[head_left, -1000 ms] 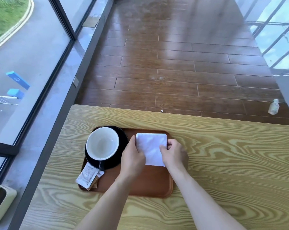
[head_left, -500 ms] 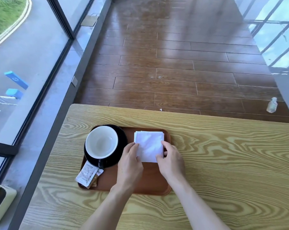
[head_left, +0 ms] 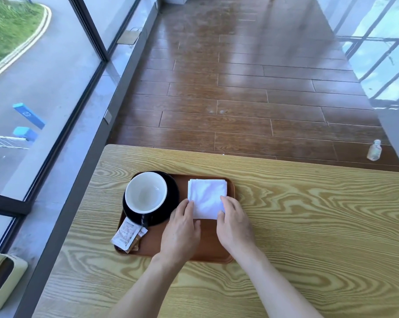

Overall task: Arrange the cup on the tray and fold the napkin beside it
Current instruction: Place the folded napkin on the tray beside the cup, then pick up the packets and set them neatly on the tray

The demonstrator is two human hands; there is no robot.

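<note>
**Both hands flat on the folded napkin**

The left hand (head_left: 182, 232) and right hand (head_left: 234, 223) lie palm down, fingers extended and not gripping, their tips touching the near corners of the folded white square napkin (head_left: 207, 196). The napkin lies on the far right part of the brown rectangular tray (head_left: 207, 249). Just left of it, the white round cup (head_left: 145, 192) sits on a black saucer (head_left: 171, 200). Paper sachets (head_left: 126, 236) rest at the tray's near left corner. The tray sits on a light wood-grain table (head_left: 308, 226).

Wooden table (head_left: 308, 226), pale grain. Black saucer (head_left: 171, 203), far-left area. White and brown sachets (head_left: 126, 237) overlapping, near left. Clear plastic bottle (head_left: 374, 150) on plank floor (head_left: 239, 88), far right. Window glazing (head_left: 45, 76) at left.
</note>
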